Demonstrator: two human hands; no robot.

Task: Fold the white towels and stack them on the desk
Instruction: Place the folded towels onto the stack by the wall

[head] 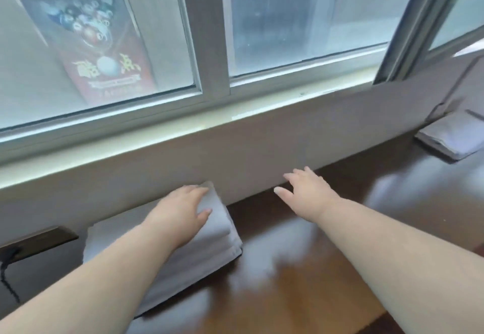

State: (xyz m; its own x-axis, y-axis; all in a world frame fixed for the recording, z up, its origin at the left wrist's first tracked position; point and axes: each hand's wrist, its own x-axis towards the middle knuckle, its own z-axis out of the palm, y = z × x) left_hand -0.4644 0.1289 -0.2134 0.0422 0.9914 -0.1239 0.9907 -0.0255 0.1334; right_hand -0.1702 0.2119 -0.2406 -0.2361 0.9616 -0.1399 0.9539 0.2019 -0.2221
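The wall (262,150) under the sill closes off the desk (301,268) at the back. Against the wall, a towel stack (209,242) blocks the left part and a second stack (450,137) the far right. Between them, along the wall, bare desk gives open passage.

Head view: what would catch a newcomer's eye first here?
The two bare forearms reaching over the dark wooden desk: the left hand rests flat on a stack of folded white towels against the wall, the right hand hovers open beside it. Behind the window at upper left hangs a red billiards poster.
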